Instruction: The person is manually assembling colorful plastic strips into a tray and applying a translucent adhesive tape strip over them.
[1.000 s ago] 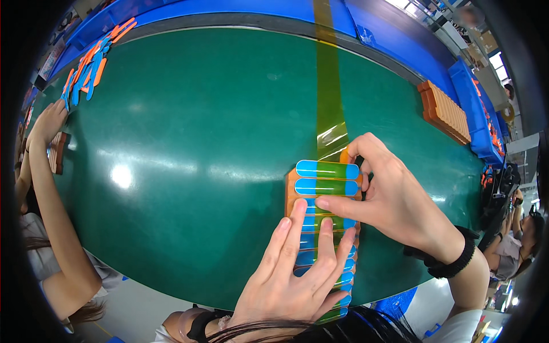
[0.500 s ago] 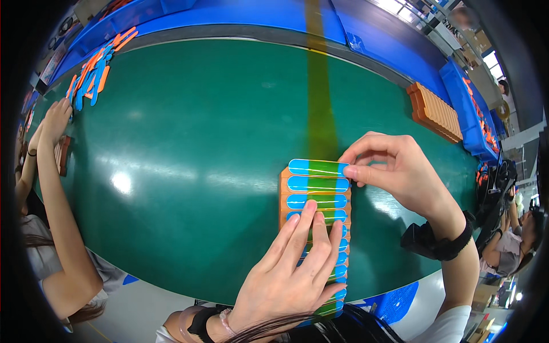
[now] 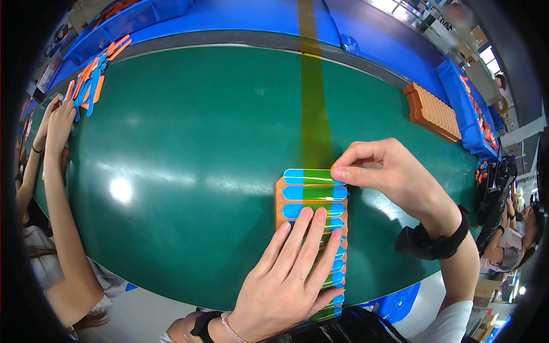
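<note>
Blue strips (image 3: pixel 293 176), round-ended, laid crosswise in a row along a brown ridged rack (image 3: pixel 279 201), one per groove where visible; rack on the near part of a green tabletop (image 3: pixel 189 131), its long side running away from the wearer; nearer strips partly hidden by fingers.

Left hand (image 3: pixel 279 294): palm down over the rack, fingers extended and somewhat fanned, fingertips resting on the taped strips, gripping nothing; black band and pale pink band at the wrist.

Right hand (image 3: pixel 386 164): raised beside the rack's far end, wrist bent, remaining fingers curled; thumb and forefinger brought together at the right end of the farthest strip. Whether they grip it or merely touch cannot be told. Dark gathered band (image 3: pixel 446 243) on the wrist.

Tape (image 3: pixel 314 114): one translucent yellow-green length, lying along the middle of the strips and running on to the table's far edge.

Second brown ridged rack (image 3: pixel 432 111): farther right, near the bin.

Blue bin (image 3: pixel 464 114): right side, holding orange pieces.

Co-worker's hand (image 3: pixel 59 117): far left, at a loose pile of orange and blue strips (image 3: pixel 91 83).

Blue tray (image 3: pixel 143 19): upper left, behind the pile, holding reddish-orange pieces.

Background boxes, far right: any markings too small to read.
</note>
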Demonstrator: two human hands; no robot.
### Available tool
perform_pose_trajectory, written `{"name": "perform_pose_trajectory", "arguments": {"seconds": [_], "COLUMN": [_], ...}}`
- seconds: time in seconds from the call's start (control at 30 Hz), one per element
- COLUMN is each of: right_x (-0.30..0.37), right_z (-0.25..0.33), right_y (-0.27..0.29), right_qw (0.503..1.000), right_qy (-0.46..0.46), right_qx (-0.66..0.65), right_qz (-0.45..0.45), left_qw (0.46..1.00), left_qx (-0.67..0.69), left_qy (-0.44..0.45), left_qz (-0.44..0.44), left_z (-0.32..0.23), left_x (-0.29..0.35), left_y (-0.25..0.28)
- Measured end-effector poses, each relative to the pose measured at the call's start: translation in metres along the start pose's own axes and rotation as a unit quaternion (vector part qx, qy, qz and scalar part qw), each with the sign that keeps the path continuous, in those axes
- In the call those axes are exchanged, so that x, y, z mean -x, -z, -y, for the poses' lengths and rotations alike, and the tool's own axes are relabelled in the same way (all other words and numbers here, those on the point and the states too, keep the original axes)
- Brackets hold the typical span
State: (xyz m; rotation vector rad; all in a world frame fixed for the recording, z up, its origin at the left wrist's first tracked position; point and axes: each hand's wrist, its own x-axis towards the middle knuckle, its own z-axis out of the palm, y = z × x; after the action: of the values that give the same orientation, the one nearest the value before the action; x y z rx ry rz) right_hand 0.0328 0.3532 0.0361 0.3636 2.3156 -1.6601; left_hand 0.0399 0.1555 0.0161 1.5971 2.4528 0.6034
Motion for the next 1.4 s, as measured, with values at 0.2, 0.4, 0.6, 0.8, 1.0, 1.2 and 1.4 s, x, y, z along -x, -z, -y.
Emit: {"name": "perform_pose_trajectory", "arguments": {"seconds": [0.2,0.4,0.6,0.8,1.0,1.2,1.4], "right_x": [0.003,0.004,0.008,0.000,0.104,0.098,0.095], "right_z": [0.003,0.016,0.013,0.039,0.117,0.085,0.037], "right_y": [0.005,-0.011,-0.028,-0.007,0.007,-0.048,-0.079], "right_qw": [0.989,0.957,0.960,0.897,0.830,0.934,0.933], "right_qy": [-0.012,-0.108,-0.111,0.010,0.342,0.192,0.087], "right_qx": [-0.144,-0.270,-0.253,-0.425,-0.402,-0.195,-0.285], "right_qz": [-0.001,0.014,-0.047,-0.122,-0.181,-0.230,-0.203], "left_qw": [0.990,0.758,0.575,0.631,0.722,0.739,0.672], "left_qx": [0.065,0.620,0.800,0.762,0.678,0.653,0.738], "left_qy": [-0.038,0.109,0.132,0.087,0.050,0.028,0.038], "left_qz": [-0.118,-0.171,-0.113,-0.118,-0.128,-0.162,-0.041], "left_z": [0.006,0.009,0.007,0.012,0.014,0.008,0.002], "left_x": [0.015,0.020,0.028,0.043,0.059,0.065,0.064], "left_y": [-0.003,-0.003,0.003,0.001,-0.002,0.011,0.020]}}
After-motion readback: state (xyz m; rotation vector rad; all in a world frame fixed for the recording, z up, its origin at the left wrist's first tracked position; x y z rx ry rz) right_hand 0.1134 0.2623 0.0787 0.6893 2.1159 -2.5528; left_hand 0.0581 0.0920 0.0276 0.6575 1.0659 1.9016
